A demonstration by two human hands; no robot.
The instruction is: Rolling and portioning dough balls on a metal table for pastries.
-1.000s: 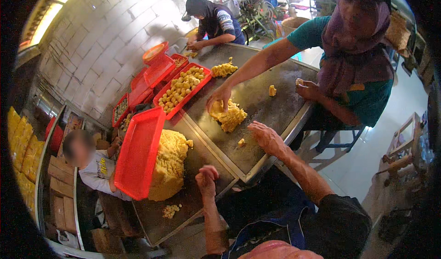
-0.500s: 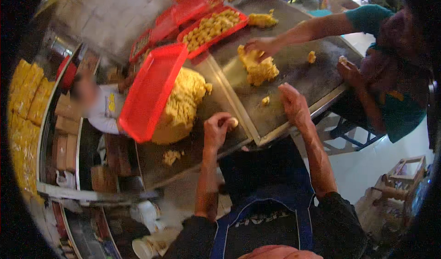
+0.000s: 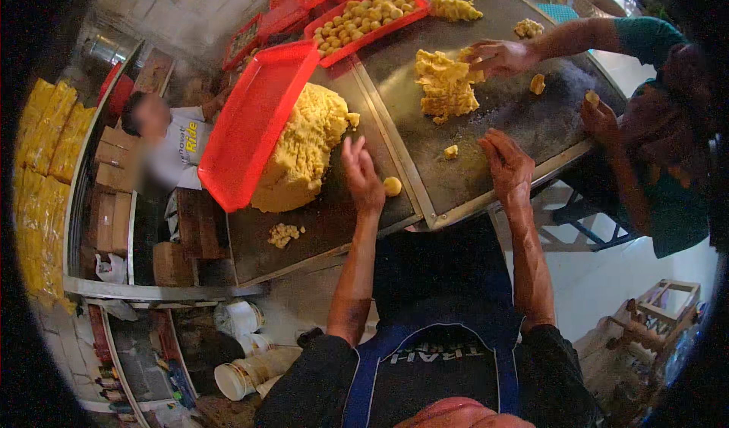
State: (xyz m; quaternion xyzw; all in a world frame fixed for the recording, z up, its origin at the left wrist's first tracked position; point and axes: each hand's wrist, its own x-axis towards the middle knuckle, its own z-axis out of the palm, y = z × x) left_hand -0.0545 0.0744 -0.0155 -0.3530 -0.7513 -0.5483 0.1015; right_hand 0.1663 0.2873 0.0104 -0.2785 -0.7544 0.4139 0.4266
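My left hand (image 3: 361,176) is open, its fingers stretched toward the large mound of yellow dough (image 3: 307,147) and holding nothing. Beside that hand's right edge, a round dough ball (image 3: 392,186) rests on the metal tabletop. My right hand (image 3: 509,166) hovers over the table's near edge at the right, fingers half bent, with nothing visible in it. A small dough lump (image 3: 451,152) lies just left of it. Leaning over the mound's left side is a tilted red tray (image 3: 258,124). A small nutty-looking crumbly pile (image 3: 285,235) sits near the front left.
A co-worker's hand (image 3: 497,56) touches a flattened dough slab (image 3: 444,86); their other hand holds a dough piece (image 3: 592,98). A red tray of dough balls (image 3: 364,20) stands at the back. A raised metal seam (image 3: 387,136) divides the tabletop. Another person is at the left.
My left hand has let go of the dough ball, now on the table, and moved up toward the mound with fingers spread. My right hand's fingers have bent. The view has shifted slightly.
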